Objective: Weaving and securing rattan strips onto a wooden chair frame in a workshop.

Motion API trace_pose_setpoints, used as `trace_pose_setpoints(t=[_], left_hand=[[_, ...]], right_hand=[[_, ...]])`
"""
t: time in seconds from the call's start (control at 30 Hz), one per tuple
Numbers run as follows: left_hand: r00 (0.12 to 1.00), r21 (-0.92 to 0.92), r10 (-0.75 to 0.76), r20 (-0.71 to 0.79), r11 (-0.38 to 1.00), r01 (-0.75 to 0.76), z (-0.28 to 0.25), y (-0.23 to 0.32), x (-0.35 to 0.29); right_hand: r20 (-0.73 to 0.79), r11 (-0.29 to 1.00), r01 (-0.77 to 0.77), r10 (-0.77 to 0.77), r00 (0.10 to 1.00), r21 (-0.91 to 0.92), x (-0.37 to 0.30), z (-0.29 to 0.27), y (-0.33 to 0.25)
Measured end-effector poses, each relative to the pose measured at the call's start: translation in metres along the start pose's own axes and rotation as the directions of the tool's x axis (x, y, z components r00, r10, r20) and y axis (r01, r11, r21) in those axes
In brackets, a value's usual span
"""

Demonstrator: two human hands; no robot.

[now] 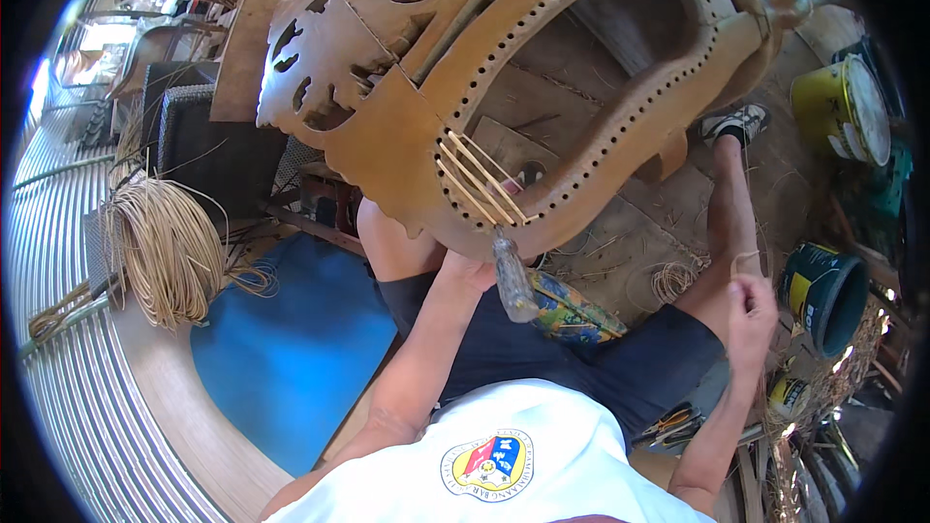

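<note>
A carved brown wooden chair frame [373, 150] lies across my lap, with small holes drilled around its curved opening. Several pale cane strands [475, 179] are strung across the opening's near-left end. An awl with a worn grey handle [514, 283] stands tip-first at the frame's near rim, where the strands end. My left hand [469, 271] reaches beneath the frame beside the awl; its fingers are mostly hidden by the wood. Out to the right, above my knee, my right hand [753, 315] is closed in a pinch on a thin cane strand [744, 261].
A large coil of cane [170, 247] hangs at the left by corrugated metal sheeting [73, 358]. A blue panel [291, 349] lies left of my lap. At the right are a yellow bucket [823, 111], a dark green bucket [823, 298] and scissors [675, 418]. Loose cane [675, 281] lies on the floor.
</note>
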State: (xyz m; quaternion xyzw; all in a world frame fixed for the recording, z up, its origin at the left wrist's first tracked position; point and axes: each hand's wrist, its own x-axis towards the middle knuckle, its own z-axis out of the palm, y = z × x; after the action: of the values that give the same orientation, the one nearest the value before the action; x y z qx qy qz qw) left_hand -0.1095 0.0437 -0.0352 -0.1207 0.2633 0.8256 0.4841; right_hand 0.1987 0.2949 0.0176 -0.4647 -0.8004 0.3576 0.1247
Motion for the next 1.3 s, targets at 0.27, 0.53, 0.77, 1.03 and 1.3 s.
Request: trace_pose_setpoints(t=[0.27,0.53,0.77,1.03,1.3], left_hand=[[0.984,0.144,-0.021,0.179,0.99,-0.005,0.0,0.035,0.022],[0.969,0.181,0.045,0.242,0.979,-0.091,-0.004,0.062,0.027],[0.924,0.262,0.004,0.382,0.958,-0.113,0.0,0.057,0.026],[0.958,0.339,0.065,0.28,0.927,-0.162,-0.008,0.038,0.023],[0.991,0.024,-0.134,0.015,0.991,0.134,-0.034,-0.017,-0.01]], right_hand=[[0.09,0.99,-0.138,0.139,0.986,-0.017,-0.017,0.035,-0.011],[0.008,0.992,-0.119,0.12,0.993,-0.051,-0.008,0.017,0.015],[-0.113,0.992,-0.128,0.128,0.985,0.011,-0.011,0.009,0.055],[-0.368,0.971,0.02,-0.11,0.924,-0.238,-0.027,0.042,0.062],[-0.254,0.991,0.028,0.005,0.967,0.127,-0.041,0.049,-0.033]])
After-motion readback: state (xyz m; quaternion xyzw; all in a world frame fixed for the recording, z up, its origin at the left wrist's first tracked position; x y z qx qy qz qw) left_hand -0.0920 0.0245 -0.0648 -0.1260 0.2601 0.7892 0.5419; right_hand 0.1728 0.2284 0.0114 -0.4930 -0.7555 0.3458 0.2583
